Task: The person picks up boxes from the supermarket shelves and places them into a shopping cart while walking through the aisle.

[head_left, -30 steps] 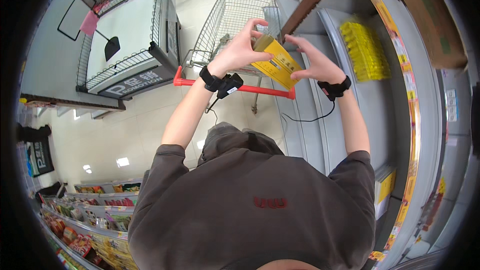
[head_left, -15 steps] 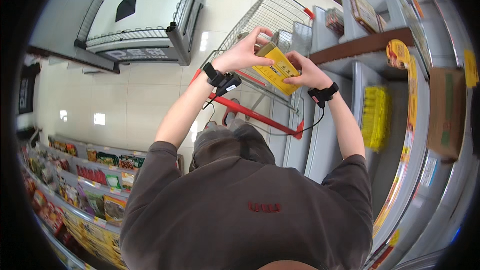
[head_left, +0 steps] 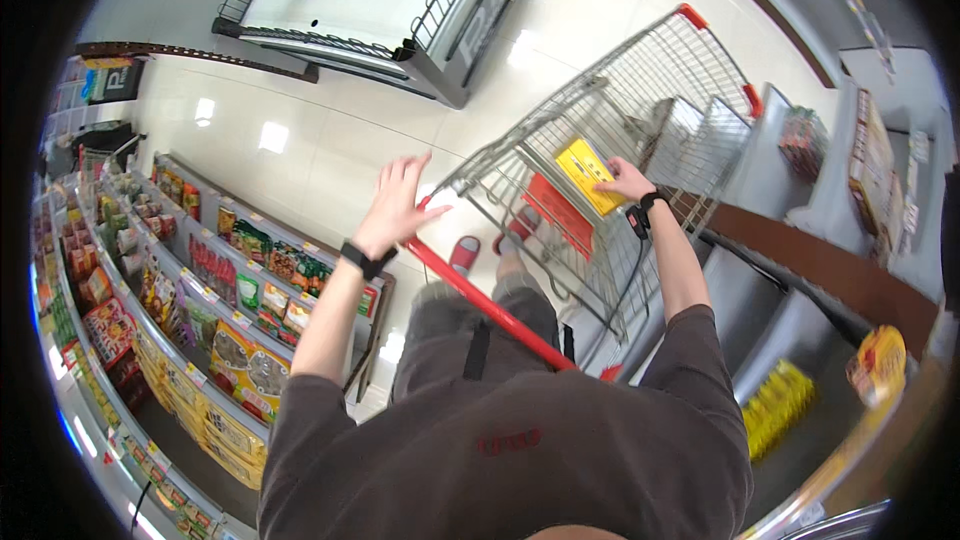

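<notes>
1. The right hand is reaching down into the wire shopping cart, and its fingers are pinching the lower right edge of a flat yellow package, which is lying just inside the cart's basket.
2. From those fingers the package is extending toward ten o'clock; its long axis is running from ten to four o'clock, roughly in line with the forearm.
3. The right hand is the nearer one and is touching the package. The left hand is hovering apart from it at nine o'clock, fingers spread and holding nothing, just above the cart's red handle bar.
4. A red panel is hanging on the cart's near wall, just below the package at seven o'clock.
5. Shelves of snack packets, in green, red and yellow with small price tags along the edges, are filling the view at eight o'clock.
6. A stack of yellow packs is sitting on a grey shelf at four o'clock, and a round yellow tag is showing beside it.
7. A white chest freezer is standing at twelve o'clock, well apart from the cart.
</notes>
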A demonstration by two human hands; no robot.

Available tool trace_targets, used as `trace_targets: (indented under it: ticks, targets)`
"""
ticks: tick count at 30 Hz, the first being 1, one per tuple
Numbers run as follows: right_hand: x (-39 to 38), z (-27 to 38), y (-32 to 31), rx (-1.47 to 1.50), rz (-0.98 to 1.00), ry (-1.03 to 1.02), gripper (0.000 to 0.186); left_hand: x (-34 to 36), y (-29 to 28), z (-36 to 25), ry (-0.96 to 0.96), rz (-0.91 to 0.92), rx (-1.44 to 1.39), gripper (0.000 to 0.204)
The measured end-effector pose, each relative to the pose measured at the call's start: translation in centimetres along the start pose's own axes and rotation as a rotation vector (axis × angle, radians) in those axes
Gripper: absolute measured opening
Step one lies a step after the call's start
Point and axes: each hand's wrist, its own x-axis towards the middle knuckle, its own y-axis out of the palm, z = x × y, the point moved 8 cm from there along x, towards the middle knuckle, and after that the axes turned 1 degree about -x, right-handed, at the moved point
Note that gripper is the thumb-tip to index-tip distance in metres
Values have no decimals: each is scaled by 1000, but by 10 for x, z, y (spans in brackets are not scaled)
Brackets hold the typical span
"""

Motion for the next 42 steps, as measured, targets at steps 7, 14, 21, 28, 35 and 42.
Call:
trace_targets:
  ticks: [7,14,21,28,35,42]
  targets:
    - [86,-80,72,98,49,16,77,-17,3,-1,-221,18,-164,92]
    - [80,-82,82,180,62,90,74,-2,-2,-7,-181,-31,-60,89]
    - [35,-120,58,67,73,103,72,-6,-1,-5,-177,-57,-122,79]
    - [2,-187,66,33,57,259,72,-10,0,-2,-154,-40,-155,79]
    - [10,-169,96,85,-49,229,71,-8,3,-5,-135,-7,-135,79]
    - [12,-168,88,-365,-124,490,40,-7,5,-7,-125,-7,-89,73]
